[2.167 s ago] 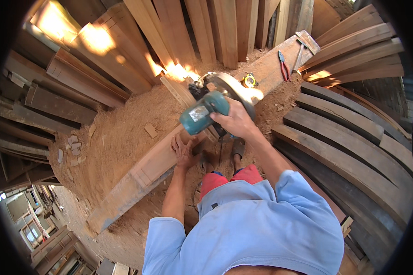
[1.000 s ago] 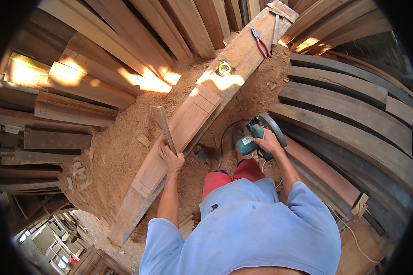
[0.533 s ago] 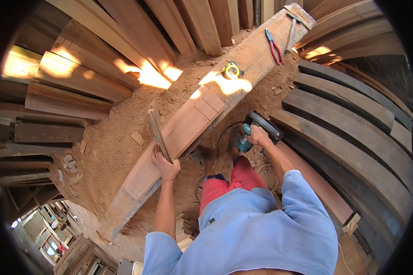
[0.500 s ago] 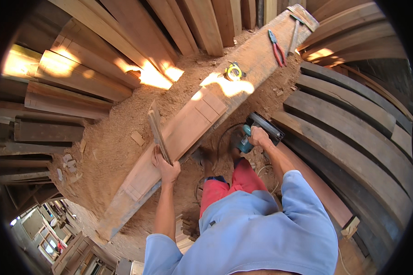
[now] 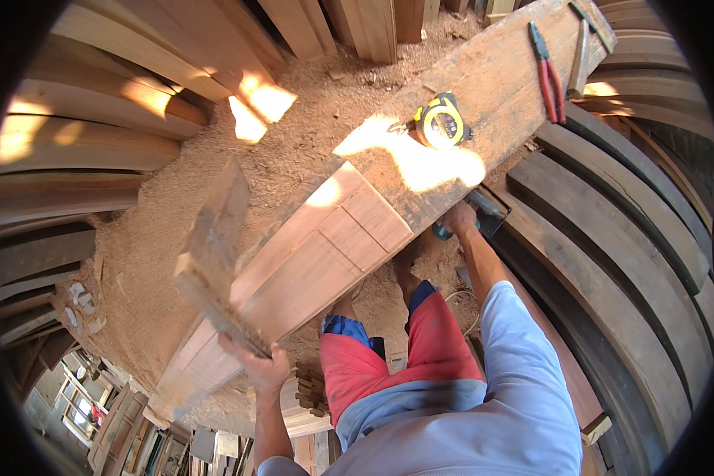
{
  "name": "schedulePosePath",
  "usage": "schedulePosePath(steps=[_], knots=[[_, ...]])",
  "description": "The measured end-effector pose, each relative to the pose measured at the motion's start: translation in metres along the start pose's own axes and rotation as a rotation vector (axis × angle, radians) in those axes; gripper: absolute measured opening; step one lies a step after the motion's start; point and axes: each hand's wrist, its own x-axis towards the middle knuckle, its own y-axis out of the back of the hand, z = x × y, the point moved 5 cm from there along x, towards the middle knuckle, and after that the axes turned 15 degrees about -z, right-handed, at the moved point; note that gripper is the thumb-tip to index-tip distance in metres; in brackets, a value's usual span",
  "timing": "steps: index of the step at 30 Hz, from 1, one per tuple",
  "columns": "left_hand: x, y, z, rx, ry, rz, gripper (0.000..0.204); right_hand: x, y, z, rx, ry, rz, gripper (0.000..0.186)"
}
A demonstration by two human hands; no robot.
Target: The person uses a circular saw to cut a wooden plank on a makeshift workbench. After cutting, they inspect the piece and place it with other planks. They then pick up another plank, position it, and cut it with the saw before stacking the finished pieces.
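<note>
My left hand [image 5: 263, 369] grips the near end of a wooden piece [image 5: 214, 301], which looks like a flat board joined to a narrower bar. It is tilted over a pale reddish plank [image 5: 301, 266] and blurred by motion. Pencil lines cross the plank near both ends. Low beside the bench's right edge, my right hand [image 5: 458, 220] is closed on the handle of a teal and black circular saw [image 5: 492, 208]. The bench edge and my hand hide part of the saw.
The plank lies on a long, worn bench board [image 5: 484, 87]. Farther up it are a yellow tape measure [image 5: 443, 123], red-handled pliers [image 5: 549, 79] and a hammer [image 5: 581, 55]. Stacked timber [image 5: 611, 206] flanks both sides. Sawdust [image 5: 151, 270] covers the ground, with a cord near my feet.
My left hand has moved down and left along the plank, turning the wooden piece so its broad face shows. My right hand has brought the saw closer to the bench edge. The view has shifted.
</note>
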Motion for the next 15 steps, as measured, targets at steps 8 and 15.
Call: schedulePosePath(steps=[8,15], knots=[[0.007,0.002,-0.005,0.047,-0.132,-0.060,0.062,0.095,-0.035,-0.004,-0.011,-0.042,-0.012,0.032],[0.005,-0.001,0.007,0.159,-0.211,-0.026,0.036,0.120,-0.057,-0.026,-0.028,-0.013,-0.022,0.032]])
